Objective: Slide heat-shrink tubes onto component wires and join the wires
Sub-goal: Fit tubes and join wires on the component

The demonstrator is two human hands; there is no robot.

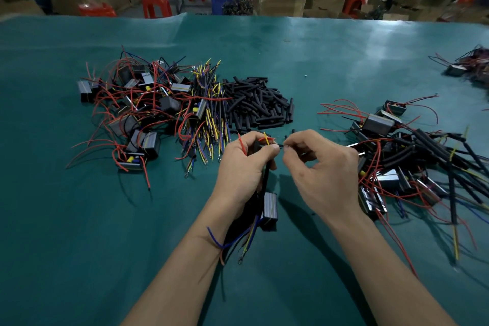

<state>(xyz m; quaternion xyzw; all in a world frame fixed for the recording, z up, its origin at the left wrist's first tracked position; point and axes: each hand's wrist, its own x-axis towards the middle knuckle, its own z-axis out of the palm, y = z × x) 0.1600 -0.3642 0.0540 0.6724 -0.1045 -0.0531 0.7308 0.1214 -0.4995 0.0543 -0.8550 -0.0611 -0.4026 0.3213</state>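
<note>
Teal cloth covers the counter [79,219]. Above it, the left hand [242,164] has its grip curled round a black sleeved wire bundle [265,180] with a grey box component [270,210] hanging below. The right hand [321,167] pinches a thin black wire tip [282,145] beside the left fingertips.

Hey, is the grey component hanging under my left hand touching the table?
Cannot tell. In the head view the component dangles by its wires below the left hand, but looking down from above hides any gap above the table.

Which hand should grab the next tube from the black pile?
Probably right. The left hand grips the wire bundle; the right hand only pinches a wire tip and sits about as near the tube pile.
</note>
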